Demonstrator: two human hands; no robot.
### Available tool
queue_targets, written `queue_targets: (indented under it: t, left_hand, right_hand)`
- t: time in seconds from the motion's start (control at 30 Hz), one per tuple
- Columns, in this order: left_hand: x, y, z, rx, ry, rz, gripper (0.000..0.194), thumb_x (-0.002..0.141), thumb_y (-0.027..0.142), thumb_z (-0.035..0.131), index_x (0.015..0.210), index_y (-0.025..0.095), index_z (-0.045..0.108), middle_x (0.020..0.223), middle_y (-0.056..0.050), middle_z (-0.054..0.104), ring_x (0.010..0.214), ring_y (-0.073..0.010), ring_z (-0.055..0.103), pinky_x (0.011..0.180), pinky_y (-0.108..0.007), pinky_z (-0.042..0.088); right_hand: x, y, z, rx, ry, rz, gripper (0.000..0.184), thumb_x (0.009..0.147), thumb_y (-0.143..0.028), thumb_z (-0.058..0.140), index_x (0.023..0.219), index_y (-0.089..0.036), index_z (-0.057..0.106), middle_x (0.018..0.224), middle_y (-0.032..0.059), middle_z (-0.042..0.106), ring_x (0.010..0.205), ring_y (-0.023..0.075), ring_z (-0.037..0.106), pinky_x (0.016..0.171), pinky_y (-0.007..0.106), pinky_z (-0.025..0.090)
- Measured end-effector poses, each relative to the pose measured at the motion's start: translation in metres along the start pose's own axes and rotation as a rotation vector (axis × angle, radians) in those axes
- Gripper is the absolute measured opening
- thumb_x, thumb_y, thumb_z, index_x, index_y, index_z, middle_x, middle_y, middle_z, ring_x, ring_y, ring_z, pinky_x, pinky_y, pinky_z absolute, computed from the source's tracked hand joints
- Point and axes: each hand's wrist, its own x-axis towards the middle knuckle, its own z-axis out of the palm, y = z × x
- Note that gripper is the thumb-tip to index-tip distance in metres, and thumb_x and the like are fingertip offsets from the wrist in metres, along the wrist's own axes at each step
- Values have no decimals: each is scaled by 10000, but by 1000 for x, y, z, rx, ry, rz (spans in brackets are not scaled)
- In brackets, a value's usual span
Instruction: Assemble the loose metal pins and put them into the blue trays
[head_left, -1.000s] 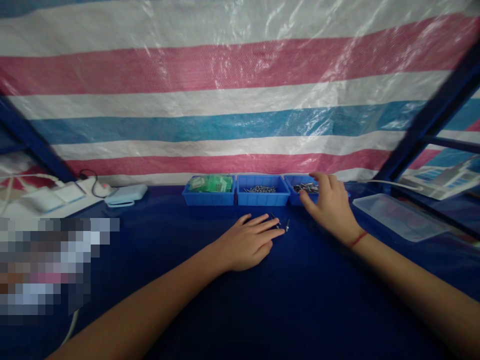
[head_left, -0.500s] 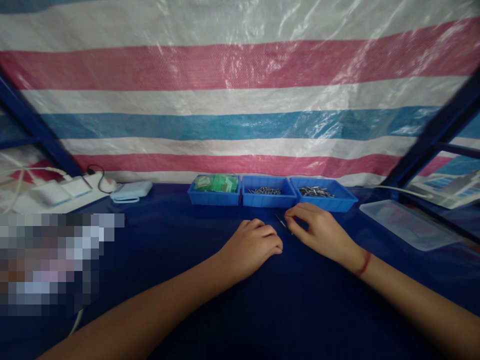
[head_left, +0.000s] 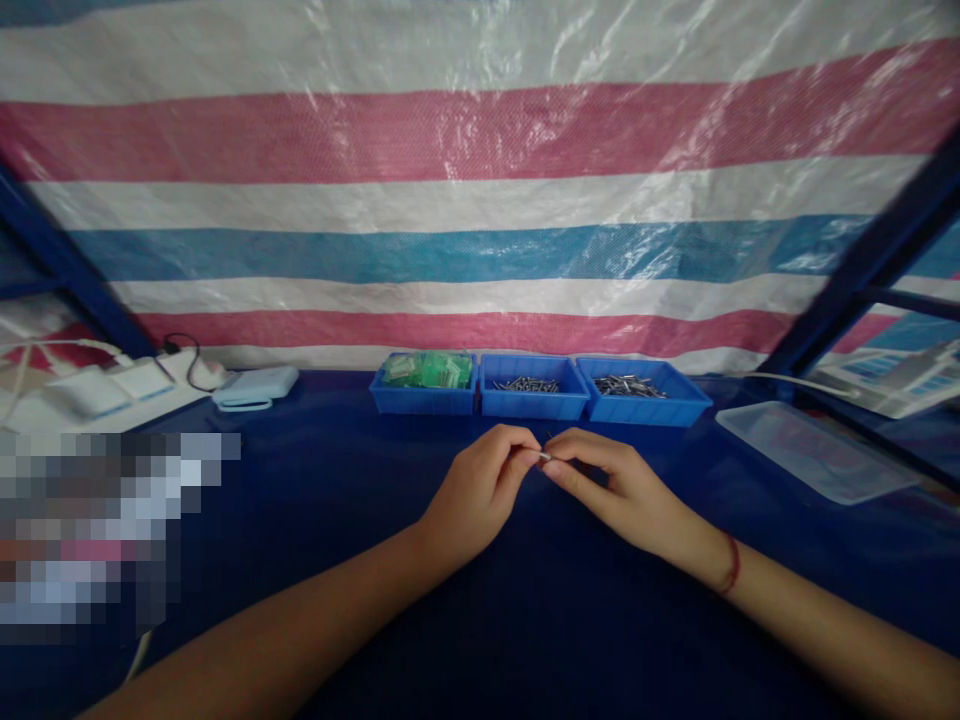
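Note:
My left hand (head_left: 474, 492) and my right hand (head_left: 621, 488) meet over the blue tabletop. Thumb and fingers of each are pinched at opposite ends of a small silvery metal fastener (head_left: 545, 456). Its ends are hidden by the fingertips, so its exact kind cannot be made out. A thin dark pin (head_left: 548, 436) shows just behind the fingertips. Beyond the hands stand a middle blue bin (head_left: 534, 403) with short metal fasteners (head_left: 529, 384) and a right blue bin (head_left: 643, 409) with longer-looking metal pins (head_left: 628, 386).
A left blue bin (head_left: 424, 402) holds green-and-clear plastic packets (head_left: 427, 370). To the right lies a translucent plastic lid (head_left: 817, 455). On the left are a light blue case (head_left: 256, 388) and a white power strip (head_left: 135, 385) with cords. A striped tarp (head_left: 465, 255) hangs behind.
My right hand came back from the right bin to the tabletop, then moved left to my left hand. My left hand went from lying spread on the table to pinching the fastener.

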Motion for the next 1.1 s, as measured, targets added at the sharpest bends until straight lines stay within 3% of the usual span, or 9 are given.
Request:
queue_targets:
  t: [0.1, 0.23, 0.4, 0.63, 0.87, 1.1]
  left_hand:
    - [1, -1, 0, -17, 19, -85, 114, 925, 218, 411, 891, 175, 511, 786, 0, 583, 726, -124, 565, 692, -244, 435]
    - [1, 2, 0, 5, -66, -68, 106, 915, 218, 418, 885, 176, 510, 813, -12, 589, 741, -132, 564, 710, -257, 440]
    - [1, 6, 0, -15, -194, -8, 113, 889, 250, 476, 954, 172, 526, 866, -32, 607, 771, -143, 572, 713, -265, 456]
    - [3, 3, 0, -30, -189, -31, 157, 911, 243, 451, 841, 161, 565, 769, -7, 589, 693, -116, 552, 663, -234, 429]
    - [3, 5, 0, -79, -210, -26, 156, 909, 256, 450, 924, 156, 569, 793, -14, 588, 712, -116, 548, 664, -226, 429]
    - [4, 4, 0, -75, -206, -26, 165, 907, 257, 443, 867, 156, 567, 774, -9, 584, 686, -112, 538, 647, -230, 429]
  right_hand:
    - [1, 1, -1, 32, 120, 63, 156, 852, -326, 544, 837, -209, 646, 826, 26, 649, 774, 155, 601, 703, 282, 472]
    - [1, 0, 1, 115, 252, 133, 147, 799, -349, 607, 787, -210, 653, 776, 14, 645, 699, 142, 591, 639, 264, 471]
    - [0, -1, 3, 232, 209, 153, 134, 779, -334, 633, 741, -205, 635, 735, 4, 617, 672, 130, 574, 620, 257, 458]
    - [-3, -2, 4, 231, 208, 163, 111, 787, -319, 631, 767, -210, 629, 741, -6, 595, 669, 118, 544, 614, 252, 434]
    - [-3, -1, 4, 237, 216, 146, 99, 796, -312, 626, 773, -216, 629, 762, -3, 597, 689, 124, 551, 630, 261, 437]
    - [-4, -3, 6, 241, 245, 132, 102, 786, -308, 638, 763, -211, 615, 729, -7, 565, 653, 119, 529, 593, 257, 432]
